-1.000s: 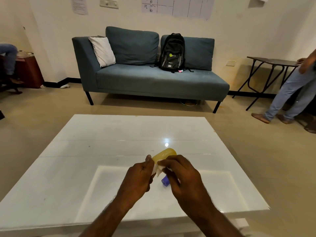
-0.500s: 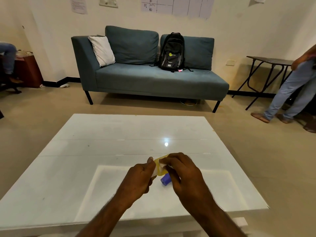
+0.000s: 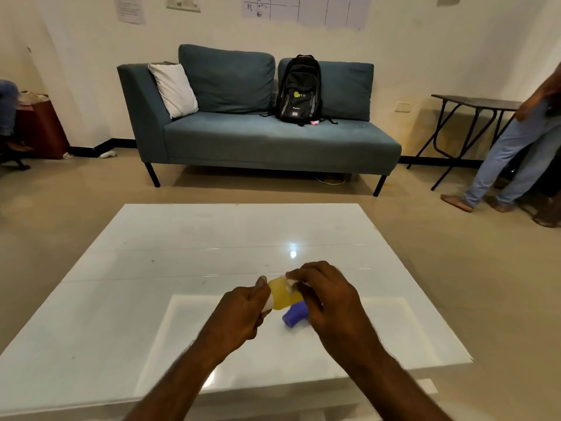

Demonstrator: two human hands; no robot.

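Both my hands meet above the near middle of a glossy white table. My left hand grips the near end of a flat, translucent yellow piece, with a bit of white material under its thumb. My right hand pinches a small white wad against the yellow piece's top. Below the hands a purple cylindrical object lies on the table, partly hidden by my right hand.
Past the table stands a blue sofa with a white cushion and a black backpack. A person in jeans stands at the far right beside a dark folding table. Another person sits at the far left edge.
The yellow piece has tipped from pointing away from me to lying flatter between my hands. My right hand's fingers have shifted along its top with the white wad. The purple object has stayed put.
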